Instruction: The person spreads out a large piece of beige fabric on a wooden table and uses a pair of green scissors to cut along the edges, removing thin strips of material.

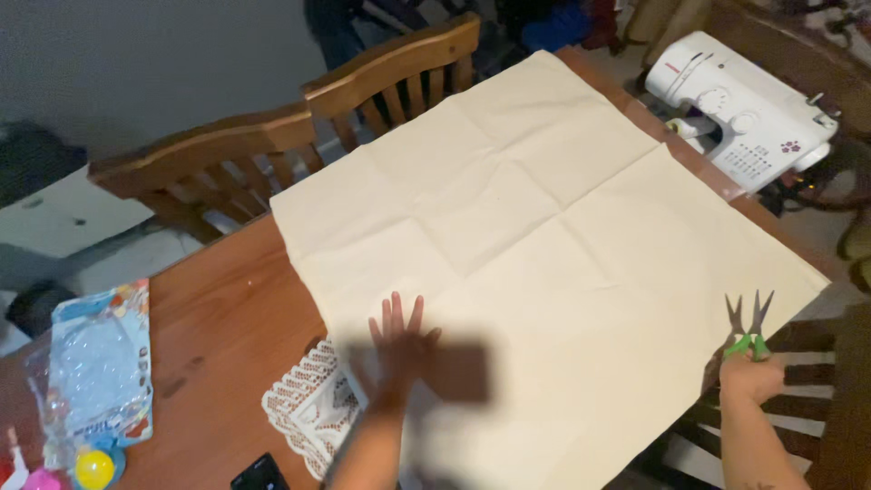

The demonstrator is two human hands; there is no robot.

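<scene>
Fingers (396,313) of left hand (404,349) spreading flat, pressing cloth (544,245). Right hand (748,377) gripping green scissors (748,328), blades parted. Cloth looking uncut, cutting not yet begun.

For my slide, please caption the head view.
Left hand flat on cream fabric; right hand holds green-handled scissors.

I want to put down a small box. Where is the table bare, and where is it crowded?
Bare wood table lies between the plastic packet and the cream cloth. The near-left corner is crowded: packet, lace doily, dark phone. The cloth fills the rest, with the left hand on it.
</scene>
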